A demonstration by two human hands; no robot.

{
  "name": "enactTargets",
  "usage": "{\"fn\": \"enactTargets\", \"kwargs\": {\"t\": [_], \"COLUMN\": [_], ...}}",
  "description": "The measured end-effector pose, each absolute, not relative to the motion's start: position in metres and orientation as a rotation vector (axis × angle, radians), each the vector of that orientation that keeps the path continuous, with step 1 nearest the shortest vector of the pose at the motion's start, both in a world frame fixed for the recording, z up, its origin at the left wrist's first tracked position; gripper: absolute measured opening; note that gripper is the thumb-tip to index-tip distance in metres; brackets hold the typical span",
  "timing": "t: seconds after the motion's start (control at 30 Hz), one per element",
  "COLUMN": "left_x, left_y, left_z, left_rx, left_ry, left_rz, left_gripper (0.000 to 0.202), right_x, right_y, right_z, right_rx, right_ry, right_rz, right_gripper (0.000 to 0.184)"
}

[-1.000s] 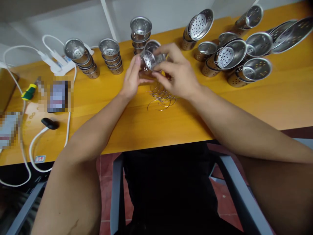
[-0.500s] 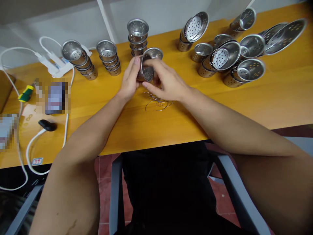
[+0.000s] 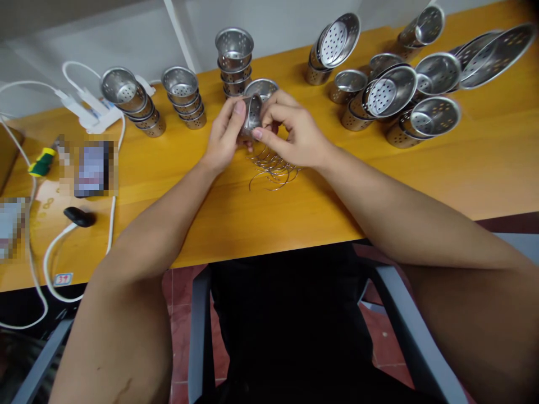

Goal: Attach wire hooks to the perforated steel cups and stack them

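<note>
Both my hands meet over the middle of the yellow table [image 3: 295,224]. My left hand [image 3: 225,134] and my right hand [image 3: 292,132] are closed on a small perforated steel cup [image 3: 254,112], tipped on its side between them. Another cup [image 3: 261,87] stands just behind it. A heap of thin wire hooks [image 3: 272,171] lies on the table directly under my right hand.
Three stacks of steel cups [image 3: 233,59] stand at the back left and centre. Several loose cups and strainers [image 3: 391,92] are piled at the back right. A white power strip [image 3: 95,115] with cables, a screwdriver [image 3: 42,163] and a black object [image 3: 78,217] lie at the left.
The cup has been turned in my hands from mouth facing me to lying sideways and lowered a little. My right hand has shifted its fingers on it.
</note>
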State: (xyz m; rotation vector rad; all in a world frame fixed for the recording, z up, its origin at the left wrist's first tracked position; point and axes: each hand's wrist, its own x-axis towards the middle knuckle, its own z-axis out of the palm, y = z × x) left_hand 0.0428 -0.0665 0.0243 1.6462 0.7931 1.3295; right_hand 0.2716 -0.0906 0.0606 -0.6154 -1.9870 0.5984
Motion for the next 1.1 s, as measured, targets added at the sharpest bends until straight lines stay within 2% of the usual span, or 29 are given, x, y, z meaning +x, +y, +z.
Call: {"fn": "enactTargets", "kwargs": {"t": [0.27, 0.37, 0.5, 0.57, 0.63, 0.73, 0.9, 1.1], "left_x": [0.044, 0.043, 0.041, 0.037, 0.031, 0.020, 0.011, 0.021], "left_y": [-0.057, -0.058, -0.061, -0.060, -0.057, -0.046, -0.033, -0.043], "left_z": [0.018, 0.019, 0.019, 0.019, 0.020, 0.018, 0.010, 0.019], "left_rx": [1.689, 1.673, 1.687, 1.686, 1.653, 1.658, 1.796, 1.871], "left_ry": [0.780, 0.789, 0.846, 0.902, 0.963, 0.941, 0.857, 0.941], "left_rz": [1.318, 1.301, 1.290, 1.323, 1.398, 1.480, 1.567, 1.565], "left_gripper": [0.091, 0.096, 0.108, 0.103, 0.089, 0.073, 0.074, 0.076], "right_x": [0.264, 0.266, 0.281, 0.289, 0.293, 0.292, 0.288, 0.289], "right_y": [-0.092, -0.086, -0.076, -0.075, -0.079, -0.086, -0.087, -0.091], "right_z": [0.070, 0.068, 0.067, 0.070, 0.075, 0.077, 0.060, 0.063], "right_rx": [-0.594, -0.571, -0.582, -0.601, -0.604, -0.638, -0.695, -0.831], "right_ry": [-1.842, -1.703, -1.595, -1.625, -1.632, -1.707, -2.117, -1.974], "right_rz": [0.873, 1.019, 1.052, 1.066, 1.078, 0.999, 0.685, 0.475], "right_gripper": [0.084, 0.084, 0.075, 0.068, 0.064, 0.064, 0.073, 0.066]}}
